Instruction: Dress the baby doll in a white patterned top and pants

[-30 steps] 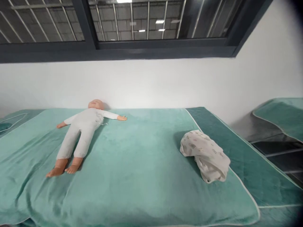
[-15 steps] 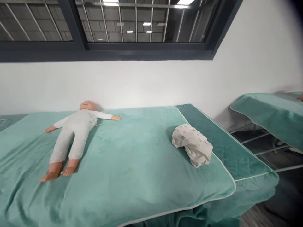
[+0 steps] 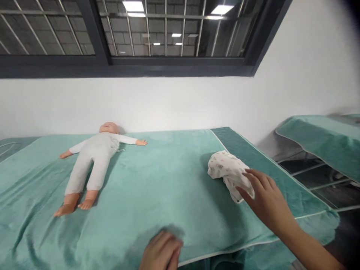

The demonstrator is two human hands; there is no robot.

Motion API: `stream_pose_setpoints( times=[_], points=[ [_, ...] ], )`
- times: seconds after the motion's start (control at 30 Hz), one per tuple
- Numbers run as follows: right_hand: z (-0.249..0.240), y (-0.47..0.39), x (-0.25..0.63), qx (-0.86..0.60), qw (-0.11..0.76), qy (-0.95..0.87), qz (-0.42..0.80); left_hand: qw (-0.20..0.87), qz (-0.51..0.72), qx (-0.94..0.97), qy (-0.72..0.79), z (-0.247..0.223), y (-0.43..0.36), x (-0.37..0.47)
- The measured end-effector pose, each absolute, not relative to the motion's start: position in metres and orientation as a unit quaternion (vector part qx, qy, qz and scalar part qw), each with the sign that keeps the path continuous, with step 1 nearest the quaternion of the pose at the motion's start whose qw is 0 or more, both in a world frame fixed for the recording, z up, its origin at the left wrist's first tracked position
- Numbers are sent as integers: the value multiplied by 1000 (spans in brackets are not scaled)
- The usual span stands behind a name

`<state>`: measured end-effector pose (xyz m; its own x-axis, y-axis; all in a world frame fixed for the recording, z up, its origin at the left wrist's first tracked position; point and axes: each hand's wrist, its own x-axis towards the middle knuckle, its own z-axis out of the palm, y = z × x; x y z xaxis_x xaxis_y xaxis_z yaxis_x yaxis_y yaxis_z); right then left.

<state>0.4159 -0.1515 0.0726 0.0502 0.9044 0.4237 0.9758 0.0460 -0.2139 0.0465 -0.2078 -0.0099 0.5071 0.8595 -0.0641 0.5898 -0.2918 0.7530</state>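
Note:
A crumpled white printed cloth (image 3: 229, 168), perhaps baby clothing, lies at the right of the green blanket (image 3: 168, 187). Over its right end hovers my right hand (image 3: 266, 195), thumb and fingers apart on either side; whether they touch the fabric I cannot tell. My left hand (image 3: 163, 249) is low at the front edge, slightly blurred, with its fingers curled together and nothing seen in them. On the left a baby doll (image 3: 98, 152) in a white body suit lies on its back, arms spread, bare feet toward me.
A white wall (image 3: 168, 101) with a dark-framed barred window (image 3: 180, 69) rises behind the bed. Darker green quilted bedding (image 3: 270, 176) shows at the right end. Beyond a gap stands another green-covered bed (image 3: 323, 138) with metal rails (image 3: 332, 185).
Both my hands have come into view from below, the right one reaching up to the cloth. The view has tilted slightly upward. Doll and cloth lie where they were.

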Motion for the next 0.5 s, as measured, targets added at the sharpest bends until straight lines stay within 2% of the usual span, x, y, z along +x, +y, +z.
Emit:
stream_pose_setpoints(
  times=[0.07, 0.1, 0.2, 0.33, 0.4, 0.5],
  points=[
    [75, -122, 421, -711, 188, -670, -100, 376, 321, 739, 458, -1, -162, 85],
    [75, -111, 421, -718, 171, -669, -92, 364, 351, 740, 443, 4, -138, 102],
    [79, -86, 415, -718, 178, -669, -72, 393, 353, 751, 397, 18, -72, 137],
    [96, -63, 388, -700, 315, -641, 12, 542, 373, 637, 401, 23, -20, 158],
    [108, -52, 367, -670, 394, -621, 103, 530, 397, 647, 378, 21, -12, 163],
    [123, -36, 330, -619, 470, -589, 220, 430, 458, 687, 365, 19, -10, 166]
  ],
)
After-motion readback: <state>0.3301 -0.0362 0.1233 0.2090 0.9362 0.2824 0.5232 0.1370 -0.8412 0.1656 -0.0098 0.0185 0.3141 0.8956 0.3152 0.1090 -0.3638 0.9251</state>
